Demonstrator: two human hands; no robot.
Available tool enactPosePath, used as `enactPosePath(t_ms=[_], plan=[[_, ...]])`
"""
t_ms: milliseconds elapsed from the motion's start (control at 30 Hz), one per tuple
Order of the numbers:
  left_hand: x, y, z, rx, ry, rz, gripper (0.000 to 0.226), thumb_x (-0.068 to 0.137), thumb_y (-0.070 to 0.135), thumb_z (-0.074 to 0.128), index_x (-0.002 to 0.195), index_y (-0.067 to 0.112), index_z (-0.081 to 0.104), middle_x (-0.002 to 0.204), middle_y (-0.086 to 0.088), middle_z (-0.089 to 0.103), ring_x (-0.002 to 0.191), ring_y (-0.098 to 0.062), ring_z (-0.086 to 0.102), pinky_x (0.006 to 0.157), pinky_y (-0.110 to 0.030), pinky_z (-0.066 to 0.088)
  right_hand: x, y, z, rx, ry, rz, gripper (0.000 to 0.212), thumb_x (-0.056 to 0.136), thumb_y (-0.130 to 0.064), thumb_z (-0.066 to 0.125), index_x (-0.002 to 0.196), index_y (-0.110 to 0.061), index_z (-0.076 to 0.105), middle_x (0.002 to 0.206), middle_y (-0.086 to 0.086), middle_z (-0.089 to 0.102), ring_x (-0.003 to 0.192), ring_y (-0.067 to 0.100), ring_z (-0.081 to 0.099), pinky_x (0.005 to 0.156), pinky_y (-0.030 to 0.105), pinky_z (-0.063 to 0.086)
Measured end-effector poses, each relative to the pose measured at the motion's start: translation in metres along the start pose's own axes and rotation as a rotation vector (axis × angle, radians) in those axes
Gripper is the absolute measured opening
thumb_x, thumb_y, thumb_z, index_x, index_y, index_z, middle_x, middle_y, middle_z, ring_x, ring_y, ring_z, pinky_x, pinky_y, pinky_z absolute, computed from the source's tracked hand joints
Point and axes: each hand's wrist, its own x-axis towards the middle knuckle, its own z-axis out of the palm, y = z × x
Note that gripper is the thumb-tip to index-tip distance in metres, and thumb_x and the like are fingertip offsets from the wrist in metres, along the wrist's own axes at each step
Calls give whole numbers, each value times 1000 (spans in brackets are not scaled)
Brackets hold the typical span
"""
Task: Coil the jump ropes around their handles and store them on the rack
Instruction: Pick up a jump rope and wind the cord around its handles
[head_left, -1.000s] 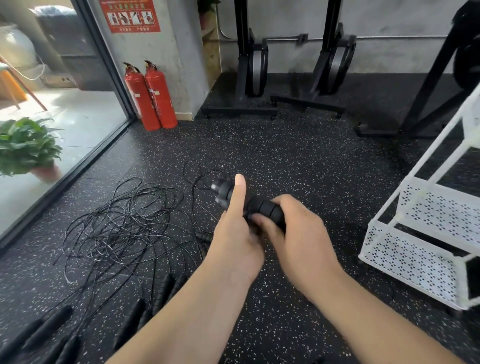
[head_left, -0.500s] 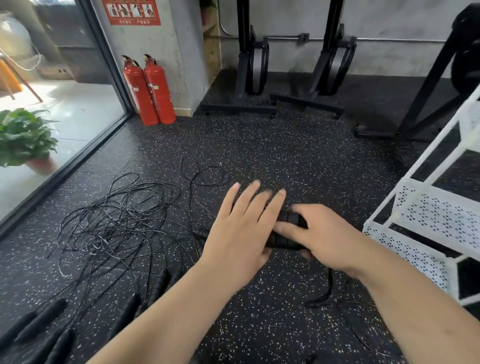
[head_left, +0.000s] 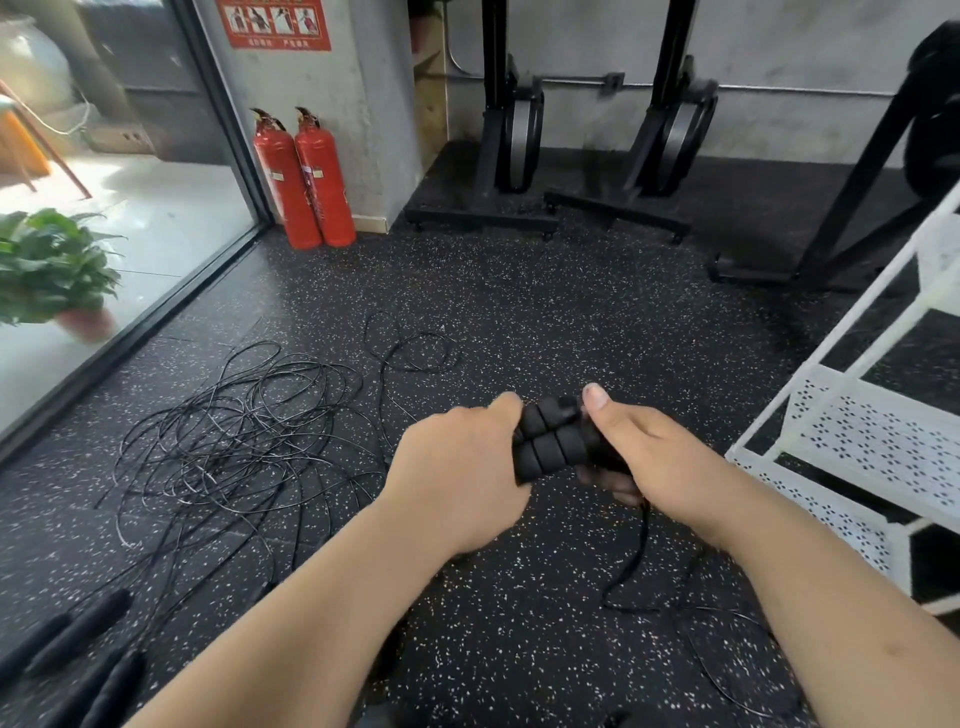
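Mid-frame, the left hand (head_left: 457, 467) and right hand (head_left: 657, 457) are gripping paired foam handles (head_left: 545, 441); holding them flush should make tighter coils.

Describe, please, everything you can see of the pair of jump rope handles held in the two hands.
The handles are two black cylinders pressed side by side, with ribbed, foam-like grips in rounded segments. They slope slightly, held above the speckled floor. The left hand grips one end, the right hand the other, thumb raised over the top. A thin black cord hangs from under the right hand to the floor. No cord is wound on the visible part.
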Motion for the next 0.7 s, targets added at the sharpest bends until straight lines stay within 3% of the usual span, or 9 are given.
enactPosePath(t_ms=[67, 133, 200, 367, 467, 600, 700], plan=[[3, -9, -5, -39, 0, -87, 32, 88, 41, 66, 106, 32, 41, 80, 11, 54, 71, -21, 55, 66, -34, 45, 1, 5, 0, -213, 68, -32, 69, 103, -75, 27, 92, -25, 73, 66, -6, 61, 58, 13, 48, 68, 36, 43], [7, -21, -9, -60, 9, -198, 33, 88, 42, 68, 108, 31, 45, 80, 10, 54, 73, -24, 58, 67, -34, 46, 2, 9, 2, -437, 95, -106, 52, 107, -66, 28, 99, -39, 72, 70, -6, 65, 55, 4, 51, 61, 29, 42], [10, -33, -11, -42, 4, -292, 34, 87, 42, 69, 109, 29, 47, 79, 9, 53, 75, -26, 58, 68, -35, 46, 0, 7, 9, -554, 85, -164, 33, 110, -54, 38, 104, -41, 68, 72, -12, 64, 57, 1, 54, 56, 24, 40], [9, -41, -3, 84, -66, -342, 31, 87, 38, 67, 106, 24, 46, 80, 5, 50, 76, -28, 56, 66, -36, 45, -8, -8, 32, -965, 138, -309, 28, 110, -53, 37, 115, -38, 60, 97, -18, 63, 85, 7, 62, 76, 35, 54], [7, -35, 5, 200, -152, -335, 33, 90, 33, 68, 115, 21, 49, 81, 4, 47, 77, -27, 53, 64, -36, 42, -10, -10, 28, -1015, 294, -427, 26, 107, -54, 45, 124, -45, 63, 101, -22, 68, 83, 5, 63, 68, 30, 52], [0, -15, 21, 311, -266, -233, 39, 90, 24, 68, 125, 18, 50, 88, 1, 52, 78, -27, 56, 63, -36, 44, -5, -1, 20, -1001, 361, -525, 20, 100, -54, 59, 103, -43, 75, 78, -20, 56, 65, 4, 51, 52, 21, 34], [-11, 2, 33, 307, -283, -80, 37, 92, 26, 68, 124, 19, 50, 90, 1, 56, 77, -27, 56, 63, -36, 42, -1, 6, 7, -880, 298, -452, 28, 97, -61, 58, 98, -42, 78, 79, -21, 59, 70, 3, 56, 61, 31, 50]])
